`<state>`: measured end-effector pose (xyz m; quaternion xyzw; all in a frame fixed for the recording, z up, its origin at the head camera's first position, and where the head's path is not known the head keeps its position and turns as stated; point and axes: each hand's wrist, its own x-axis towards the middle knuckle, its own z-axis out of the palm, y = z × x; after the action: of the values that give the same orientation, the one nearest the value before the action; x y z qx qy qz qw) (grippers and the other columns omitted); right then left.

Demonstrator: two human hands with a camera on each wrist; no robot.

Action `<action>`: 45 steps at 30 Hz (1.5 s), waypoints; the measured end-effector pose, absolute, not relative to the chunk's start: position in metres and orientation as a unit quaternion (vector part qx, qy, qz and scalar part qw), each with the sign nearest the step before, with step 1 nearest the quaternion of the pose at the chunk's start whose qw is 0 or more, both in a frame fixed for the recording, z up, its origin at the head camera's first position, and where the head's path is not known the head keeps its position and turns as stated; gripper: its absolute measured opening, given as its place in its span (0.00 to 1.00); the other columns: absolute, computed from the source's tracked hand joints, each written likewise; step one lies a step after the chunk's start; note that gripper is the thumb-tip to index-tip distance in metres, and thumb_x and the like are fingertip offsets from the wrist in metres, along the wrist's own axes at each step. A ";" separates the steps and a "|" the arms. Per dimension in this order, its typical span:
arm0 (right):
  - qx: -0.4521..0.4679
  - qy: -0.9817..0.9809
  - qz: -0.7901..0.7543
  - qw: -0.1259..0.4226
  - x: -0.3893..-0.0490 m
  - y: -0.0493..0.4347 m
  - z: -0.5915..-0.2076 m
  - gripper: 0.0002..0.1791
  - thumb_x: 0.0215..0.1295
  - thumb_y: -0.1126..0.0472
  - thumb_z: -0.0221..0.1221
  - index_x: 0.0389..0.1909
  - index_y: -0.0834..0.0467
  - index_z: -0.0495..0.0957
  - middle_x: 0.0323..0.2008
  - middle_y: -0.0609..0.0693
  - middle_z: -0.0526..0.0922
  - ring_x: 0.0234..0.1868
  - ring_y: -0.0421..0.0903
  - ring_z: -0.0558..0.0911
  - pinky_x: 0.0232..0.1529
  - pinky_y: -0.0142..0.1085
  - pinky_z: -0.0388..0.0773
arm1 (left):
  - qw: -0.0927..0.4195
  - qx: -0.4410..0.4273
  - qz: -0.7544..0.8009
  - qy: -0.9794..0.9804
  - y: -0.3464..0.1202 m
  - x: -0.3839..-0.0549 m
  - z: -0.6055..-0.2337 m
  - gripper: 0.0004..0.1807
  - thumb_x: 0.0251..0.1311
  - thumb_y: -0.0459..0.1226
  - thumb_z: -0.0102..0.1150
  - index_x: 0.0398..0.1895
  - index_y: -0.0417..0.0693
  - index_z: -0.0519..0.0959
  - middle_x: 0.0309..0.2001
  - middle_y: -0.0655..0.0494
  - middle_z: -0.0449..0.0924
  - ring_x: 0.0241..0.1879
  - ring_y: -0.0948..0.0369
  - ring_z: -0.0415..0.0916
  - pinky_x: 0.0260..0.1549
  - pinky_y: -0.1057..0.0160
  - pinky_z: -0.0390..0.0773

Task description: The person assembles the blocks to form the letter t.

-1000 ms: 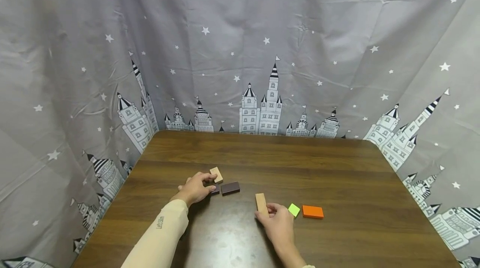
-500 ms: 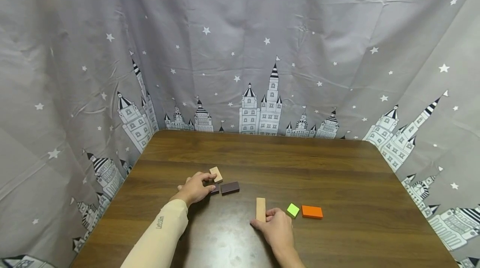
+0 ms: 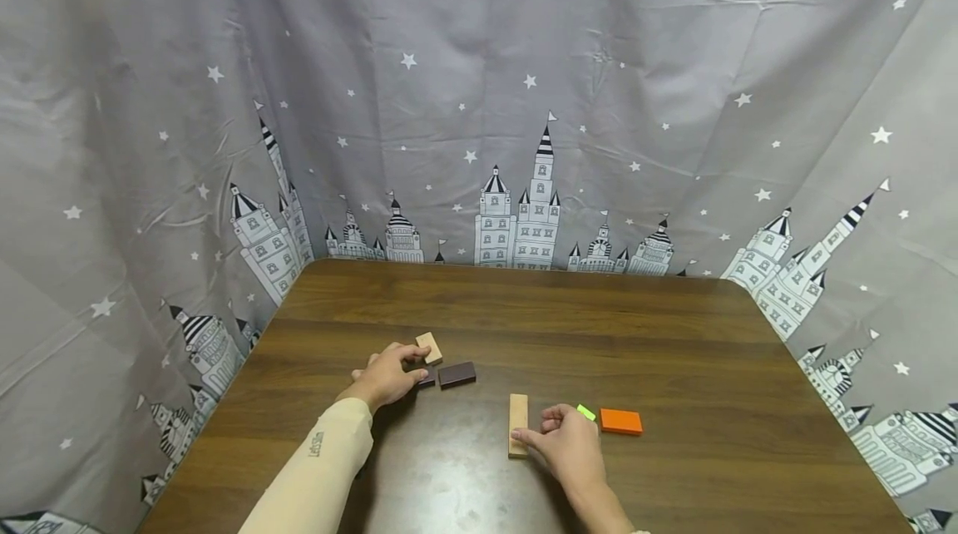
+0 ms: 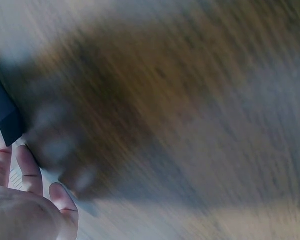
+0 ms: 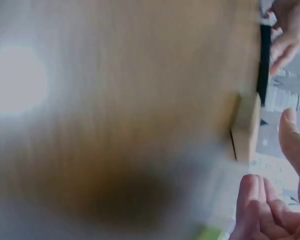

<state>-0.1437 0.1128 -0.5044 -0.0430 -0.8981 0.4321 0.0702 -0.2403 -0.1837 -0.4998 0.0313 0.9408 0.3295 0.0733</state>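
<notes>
My left hand (image 3: 385, 376) holds a dark brown block (image 3: 427, 379) between thumb and fingers, and much of that block is hidden. Beyond its index finger lies a small light wooden block (image 3: 430, 348). A second dark brown block (image 3: 457, 375) sits just to the right. My right hand (image 3: 570, 447) is next to a longer light wooden block (image 3: 518, 426); its thumb overlaps that block in the head view, while in the right wrist view thumb and fingers are apart with nothing between them. A lime green block (image 3: 586, 412) is partly hidden behind the right hand.
An orange block (image 3: 620, 422) lies right of the green one. All the blocks are on a brown wooden table (image 3: 674, 334). A grey curtain (image 3: 449, 60) printed with castles and stars hangs around its back and sides.
My right hand has let go of the longer wooden block, which now lies straighter and nearer to me, and has shifted right, partly covering the green block. My left hand has stayed in place.
</notes>
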 end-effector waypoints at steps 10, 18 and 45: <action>0.021 -0.920 0.390 0.028 -0.163 0.199 -0.486 0.33 0.40 0.57 0.81 0.50 0.65 0.83 0.45 0.57 0.86 0.46 0.56 0.85 0.49 0.51 0.79 | 0.068 0.033 0.339 0.938 -0.184 -0.238 -0.500 0.22 0.64 0.40 0.66 0.62 0.56 0.81 0.57 0.50 0.76 0.59 0.39 0.64 0.52 0.22 0.45; 0.004 -0.947 0.320 -0.030 -0.169 0.252 -0.489 0.29 0.44 0.56 0.79 0.49 0.62 0.85 0.51 0.62 0.83 0.57 0.67 0.77 0.56 0.61 0.70 | 0.071 0.033 0.342 0.936 -0.183 -0.237 -0.498 0.22 0.65 0.40 0.65 0.63 0.56 0.80 0.57 0.51 0.76 0.60 0.40 0.63 0.53 0.22 0.44; -0.014 -0.938 0.334 -0.089 -0.191 0.264 -0.500 0.19 0.41 0.58 0.81 0.37 0.54 0.90 0.36 0.48 0.86 0.39 0.46 0.80 0.48 0.51 0.75 | 0.019 0.056 0.316 0.947 -0.182 -0.238 -0.506 0.10 0.65 0.40 0.66 0.49 0.55 0.84 0.42 0.62 0.85 0.50 0.51 0.79 0.48 0.41 0.57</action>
<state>-0.1906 0.2636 -0.5001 -0.0143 -0.9384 0.3336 -0.0894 -0.2381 -0.1819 -0.5057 0.0565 0.9470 0.3157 0.0189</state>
